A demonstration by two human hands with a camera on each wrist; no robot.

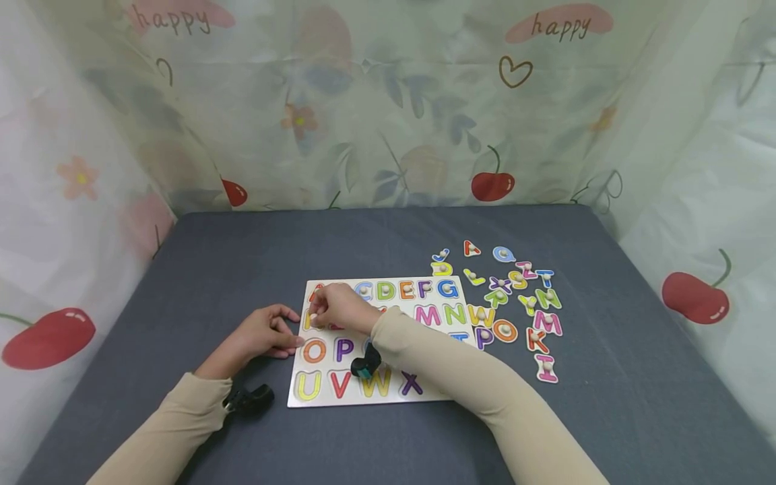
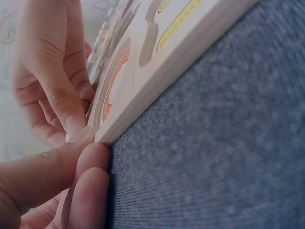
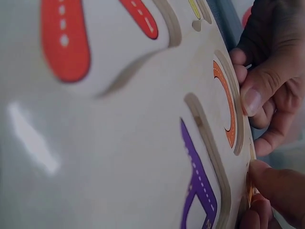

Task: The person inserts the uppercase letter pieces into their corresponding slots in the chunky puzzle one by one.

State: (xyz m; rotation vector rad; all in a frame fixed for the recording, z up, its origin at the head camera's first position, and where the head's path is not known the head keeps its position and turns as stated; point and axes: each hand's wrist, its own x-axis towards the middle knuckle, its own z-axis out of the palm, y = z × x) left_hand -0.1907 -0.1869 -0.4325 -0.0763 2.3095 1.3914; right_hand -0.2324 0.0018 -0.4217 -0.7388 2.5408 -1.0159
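Note:
A pale wooden alphabet board (image 1: 327, 402) lies on the table, with printed letter recesses. My left hand (image 1: 267, 333) rests at its left edge beside the orange O recess (image 1: 314, 351), thumb on the rim, as the right wrist view also shows. My right hand (image 1: 342, 306) reaches across the board to the yellow H place (image 1: 308, 319) in the second row. Its thumb and fingers pinch a small yellow-orange letter piece (image 3: 249, 185), mostly hidden by the fingertips. Knobbed letter pieces such as the G (image 1: 447, 289) and D (image 1: 385, 291) sit in the top row.
Loose knobbed letters lie right of the board, among them an orange O (image 1: 505, 331), a purple P (image 1: 483, 337), a pink M (image 1: 548, 323) and a red A (image 1: 471, 248). The grey cloth table (image 1: 242, 249) is enclosed by patterned curtains (image 1: 388, 121). My right forearm covers part of the board.

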